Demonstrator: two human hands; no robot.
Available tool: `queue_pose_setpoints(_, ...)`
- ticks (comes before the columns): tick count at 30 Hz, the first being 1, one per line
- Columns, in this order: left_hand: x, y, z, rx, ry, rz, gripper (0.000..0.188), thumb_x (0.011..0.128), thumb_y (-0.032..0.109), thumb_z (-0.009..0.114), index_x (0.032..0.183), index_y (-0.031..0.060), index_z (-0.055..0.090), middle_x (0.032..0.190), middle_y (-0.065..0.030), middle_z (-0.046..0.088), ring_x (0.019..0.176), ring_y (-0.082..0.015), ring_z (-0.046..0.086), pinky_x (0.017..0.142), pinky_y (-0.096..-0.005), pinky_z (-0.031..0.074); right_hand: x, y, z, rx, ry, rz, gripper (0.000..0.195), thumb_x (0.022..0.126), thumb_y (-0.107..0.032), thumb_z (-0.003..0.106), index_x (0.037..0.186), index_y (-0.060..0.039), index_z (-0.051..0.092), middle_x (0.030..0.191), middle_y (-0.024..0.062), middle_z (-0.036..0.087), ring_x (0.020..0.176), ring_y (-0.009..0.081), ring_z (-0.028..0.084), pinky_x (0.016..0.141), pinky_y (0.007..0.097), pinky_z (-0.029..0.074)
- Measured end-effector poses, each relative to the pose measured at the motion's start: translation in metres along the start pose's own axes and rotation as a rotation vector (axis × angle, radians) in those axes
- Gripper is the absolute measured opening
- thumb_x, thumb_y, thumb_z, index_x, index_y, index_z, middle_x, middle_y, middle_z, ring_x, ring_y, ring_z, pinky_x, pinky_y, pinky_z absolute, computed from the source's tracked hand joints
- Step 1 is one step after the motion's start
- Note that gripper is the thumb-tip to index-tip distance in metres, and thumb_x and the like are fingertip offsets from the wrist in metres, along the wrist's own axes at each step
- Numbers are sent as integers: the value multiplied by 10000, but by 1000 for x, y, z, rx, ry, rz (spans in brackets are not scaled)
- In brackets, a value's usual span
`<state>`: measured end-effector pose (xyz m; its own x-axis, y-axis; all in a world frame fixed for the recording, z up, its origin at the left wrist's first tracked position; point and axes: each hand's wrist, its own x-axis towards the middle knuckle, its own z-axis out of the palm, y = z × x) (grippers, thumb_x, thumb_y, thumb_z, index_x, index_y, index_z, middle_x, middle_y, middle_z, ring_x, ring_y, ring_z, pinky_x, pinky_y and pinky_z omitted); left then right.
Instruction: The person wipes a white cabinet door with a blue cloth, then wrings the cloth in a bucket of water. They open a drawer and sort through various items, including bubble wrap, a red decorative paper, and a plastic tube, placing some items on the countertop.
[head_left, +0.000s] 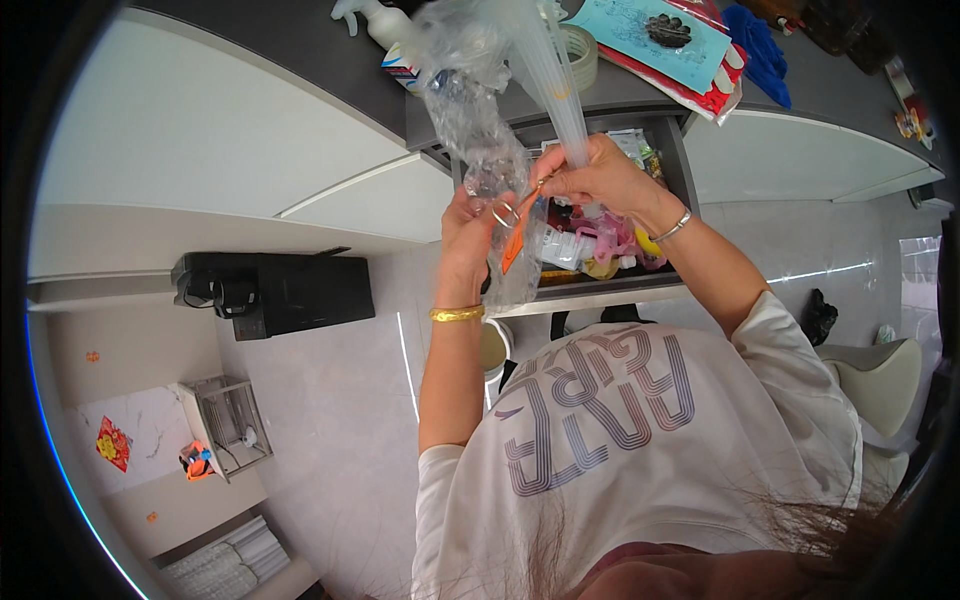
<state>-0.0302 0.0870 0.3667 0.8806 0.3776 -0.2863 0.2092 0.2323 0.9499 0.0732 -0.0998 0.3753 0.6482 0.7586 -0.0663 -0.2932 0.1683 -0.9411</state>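
Observation:
My left hand has its fingers around crumpled clear plastic wrap and a metal ring. My right hand pinches an orange strap-like tag by its metal fitting and also holds the lower end of a bundle of long translucent plastic strips; their exact kind is unclear. Both hands are close together over a pulled-out drawer. In it lie a white labelled packet, a pink plastic item and other small things, partly hidden by my hands and the wrap.
On the dark countertop are a white spray bottle, a roll of tape, a light-blue sheet on a red-and-white package and a blue cloth. A white bin stands below the drawer, and a pale chair is at the right.

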Motion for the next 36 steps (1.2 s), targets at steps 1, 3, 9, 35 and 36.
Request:
queue_pose_setpoints(1,2,-2,1,-22,2,-12,432,854,69,630,1246,-13,467,932,-72,610,795,-146,575,755,-270,480,-2,1,-3,2,2,16,141,756,-11,704,892,4,671,759,54,638,556,53,506,440,193,358)
queue_pose_setpoints(3,1,-5,-7,-70,135,48,260,847,13,601,1099,3,539,854,-53,606,716,-142,573,659,-270,505,-9,-1,-4,-19,55,9,138,748,-4,703,884,0,676,790,51,643,562,42,485,445,188,335)
queue_pose_setpoints(9,3,-12,-14,-269,326,225,206,872,26,548,1072,1,507,963,-90,581,749,-202,605,651,-300,516,-18,12,-15,-121,107,-63,114,726,70,663,818,2,661,977,124,641,794,124,599,632,219,478)
queue_pose_setpoints(35,7,-43,-12,-390,287,221,170,871,26,504,1037,63,491,794,-29,548,672,-136,531,663,-281,489,0,9,6,195,273,222,302,850,-217,664,1062,-18,583,688,-1,517,447,22,303,371,198,199)
queue_pose_setpoints(36,4,-39,-7,-359,251,204,237,865,32,527,1095,56,471,850,-44,554,697,-146,544,677,-285,492,2,14,5,167,285,221,295,846,-204,665,1058,-16,583,674,-11,496,446,23,302,373,199,198)
